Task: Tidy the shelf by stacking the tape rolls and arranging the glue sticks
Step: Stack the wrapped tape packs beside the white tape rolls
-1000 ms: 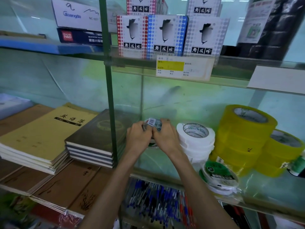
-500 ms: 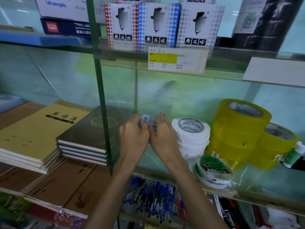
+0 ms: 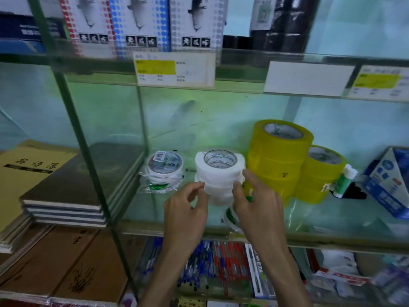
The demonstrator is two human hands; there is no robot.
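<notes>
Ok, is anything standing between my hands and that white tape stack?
Nothing visible does. The left hand and right hand flank the white tape stack, fingertips at its sides. A wrapped green-label roll lies low in front, under the right hand, not in between.

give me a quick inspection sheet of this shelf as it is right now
surface: glass shelf, see-through, with pens on the level below
job's things: white tape stack; wrapped tape rolls stacked to its left; tall yellow stack and short yellow stack to its right; green-labelled roll loose at the front, partly under the right hand; glue stick tilted against the short yellow stack
clutter: blue box at far right
grippers: left hand and right hand, fingers curled at either side of the white tape stack; a firm grip cannot be told
cables: nothing seen
surroundings: notebooks piled at left; boxes and price label above
</notes>
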